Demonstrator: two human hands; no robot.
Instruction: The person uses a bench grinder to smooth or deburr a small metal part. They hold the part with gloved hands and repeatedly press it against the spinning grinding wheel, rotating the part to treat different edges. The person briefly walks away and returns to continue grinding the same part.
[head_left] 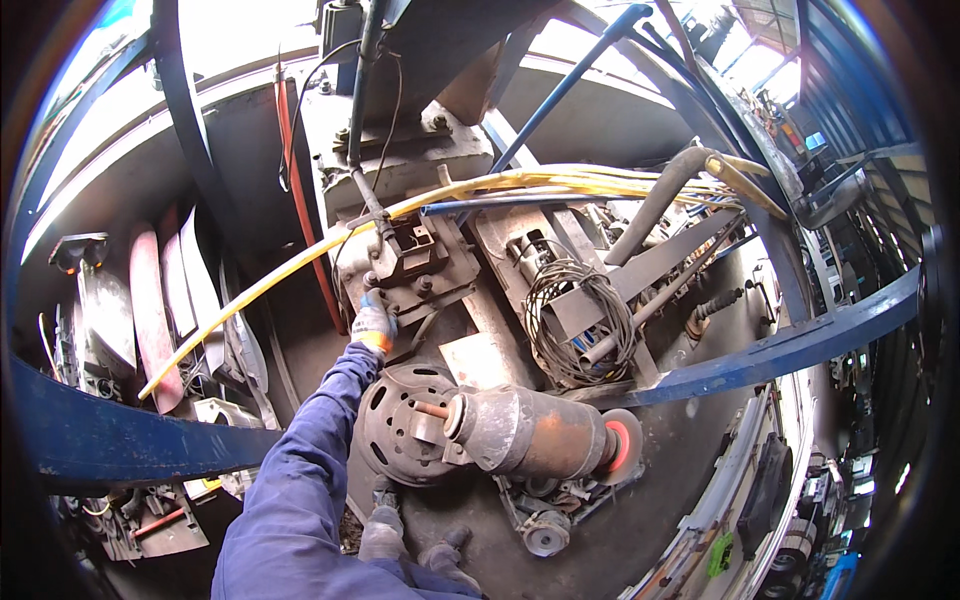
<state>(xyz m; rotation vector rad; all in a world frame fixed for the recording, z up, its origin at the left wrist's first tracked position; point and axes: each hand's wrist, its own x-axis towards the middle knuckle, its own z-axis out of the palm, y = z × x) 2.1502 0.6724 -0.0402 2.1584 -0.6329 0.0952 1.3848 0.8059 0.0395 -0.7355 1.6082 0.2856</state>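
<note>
- Landmark: motor housing (405, 425), w/ grinder body (525, 432) lying just right of it.
- Above motor: left hand (373, 325) at bolted bracket (415, 262); yellow hose (300, 268) crosses overhead, black cable (362, 150) drops in. Tight.
- Up-right of motor: wire coil (575, 320) + grey bars block.
- Between bracket and motor: flat plate (478, 358), bare, passable.
- Left of motor: blue beam (110, 430) bars approach.
- Below motor: right hand (385, 530), pulley (545, 535) near it.
</note>
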